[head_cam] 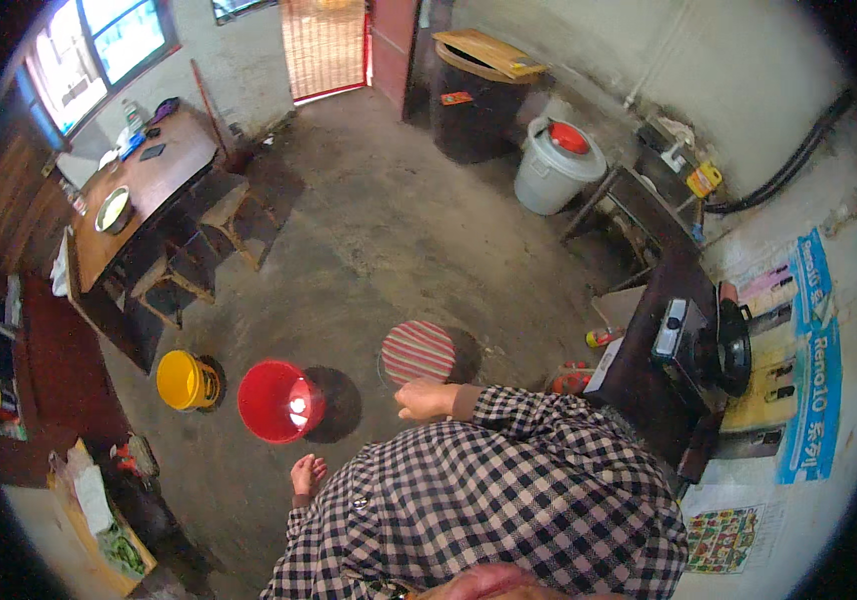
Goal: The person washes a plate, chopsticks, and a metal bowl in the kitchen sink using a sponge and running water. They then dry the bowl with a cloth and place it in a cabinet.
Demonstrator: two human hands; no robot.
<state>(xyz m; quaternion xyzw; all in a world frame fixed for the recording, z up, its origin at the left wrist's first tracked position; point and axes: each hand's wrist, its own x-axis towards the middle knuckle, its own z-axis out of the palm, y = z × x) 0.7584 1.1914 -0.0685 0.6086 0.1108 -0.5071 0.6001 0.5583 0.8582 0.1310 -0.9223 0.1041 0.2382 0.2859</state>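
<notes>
My left hand point(308, 474) hangs at my side with loosely curled fingers and nothing visible in it. Nearest to it, a red plastic bucket point(267, 397) stands on the floor, its inside facing up at me. My right hand point(425, 399) is in front of my body, overlapping the near edge of a round stool with a red-and-white striped seat point(419, 351). Its fingers are turned down and mostly hidden, so I cannot tell whether it touches the stool. Left of the red bucket stands a smaller yellow bucket point(182, 380).
A wooden table point(166, 161) with a metal bowl point(113, 210) and wooden stools point(237, 217) stands at the left. On the right are a dark counter with a gas stove point(680, 337), and a lidded grey bin point(556, 176). A doorway point(327, 49) lies ahead.
</notes>
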